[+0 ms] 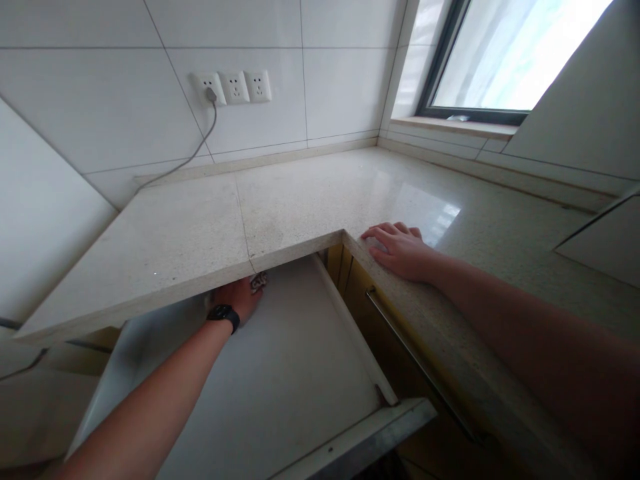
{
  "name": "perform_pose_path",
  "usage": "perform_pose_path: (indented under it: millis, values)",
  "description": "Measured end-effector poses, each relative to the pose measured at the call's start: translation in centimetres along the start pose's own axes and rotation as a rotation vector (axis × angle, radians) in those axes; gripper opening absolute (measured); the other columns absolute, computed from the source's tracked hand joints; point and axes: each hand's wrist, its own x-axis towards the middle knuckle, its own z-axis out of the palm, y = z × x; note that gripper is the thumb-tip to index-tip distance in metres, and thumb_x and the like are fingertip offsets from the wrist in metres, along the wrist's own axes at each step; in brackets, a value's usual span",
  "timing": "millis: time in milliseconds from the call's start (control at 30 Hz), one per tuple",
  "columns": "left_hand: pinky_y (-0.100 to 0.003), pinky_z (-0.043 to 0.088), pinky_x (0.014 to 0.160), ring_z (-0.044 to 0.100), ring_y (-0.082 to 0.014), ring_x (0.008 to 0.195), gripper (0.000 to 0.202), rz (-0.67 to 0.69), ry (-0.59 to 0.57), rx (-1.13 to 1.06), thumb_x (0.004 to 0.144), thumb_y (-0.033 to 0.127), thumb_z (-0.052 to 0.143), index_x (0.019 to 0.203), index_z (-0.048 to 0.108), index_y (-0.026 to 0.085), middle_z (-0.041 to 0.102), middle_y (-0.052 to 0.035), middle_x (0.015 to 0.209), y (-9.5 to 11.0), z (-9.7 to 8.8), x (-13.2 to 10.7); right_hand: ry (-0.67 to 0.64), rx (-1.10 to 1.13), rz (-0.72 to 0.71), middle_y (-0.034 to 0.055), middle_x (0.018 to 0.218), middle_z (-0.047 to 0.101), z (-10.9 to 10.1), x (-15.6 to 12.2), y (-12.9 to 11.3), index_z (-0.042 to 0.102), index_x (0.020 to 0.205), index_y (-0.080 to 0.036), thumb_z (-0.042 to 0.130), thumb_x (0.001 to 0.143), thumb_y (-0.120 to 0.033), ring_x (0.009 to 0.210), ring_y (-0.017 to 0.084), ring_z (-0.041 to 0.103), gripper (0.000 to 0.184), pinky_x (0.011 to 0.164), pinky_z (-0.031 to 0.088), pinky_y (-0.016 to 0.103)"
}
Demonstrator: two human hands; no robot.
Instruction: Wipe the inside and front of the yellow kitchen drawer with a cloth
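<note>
My left hand (240,297), with a black watch (224,316) on its wrist, reaches into the back of a pulled-out white drawer (295,353), just under the counter's edge. It is closed on a crumpled, brown-and-white patterned cloth (259,282), which lies against the drawer bottom; part of the hand is in the counter's shadow. On the pale speckled countertop (300,200), my right hand (400,252) rests palm down near the inner corner, fingers spread, holding nothing.
A yellow cabinet front with a long metal handle (420,360) runs beside the drawer on the right. A grey cord (203,141) hangs from the wall sockets (235,87) to the counter's back left. A window (505,60) is at upper right.
</note>
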Motion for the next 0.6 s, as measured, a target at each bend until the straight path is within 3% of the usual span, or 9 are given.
perform_pose_path:
  millis: [133,333,600]
  values:
    - [-0.050,0.028,0.114,0.040,-0.0354,0.139,0.057,-0.058,0.103,-0.042,0.090,0.058,0.049,0.140,0.051,0.029,0.054,-0.0083,0.145,0.2,0.5,1.6,0.000,0.004,-0.001,0.0081,0.136,0.056,0.1,0.0,0.0,0.057,0.128,-0.033,0.039,0.094,-0.044,0.123,0.036,0.046,0.039,0.099,0.033,0.061]
    - [-0.052,0.030,0.111,0.041,-0.0369,0.137,0.062,-0.051,0.073,-0.052,0.087,0.057,0.051,0.141,0.050,0.026,0.053,-0.0118,0.145,2.4,1.5,2.1,0.007,0.003,0.009,0.0082,0.136,0.056,0.1,0.1,-0.1,0.057,0.128,-0.033,0.039,0.093,-0.044,0.123,0.036,0.046,0.040,0.100,0.032,0.061]
    - [-0.053,0.031,0.110,0.038,-0.0372,0.138,0.077,0.109,0.000,-0.083,0.082,0.058,0.058,0.149,0.036,0.025,0.048,-0.0140,0.149,9.4,0.7,2.6,0.002,0.005,0.009,0.0088,0.135,0.056,0.1,0.1,0.0,0.057,0.127,-0.033,0.039,0.093,-0.044,0.122,0.036,0.047,0.040,0.099,0.033,0.061]
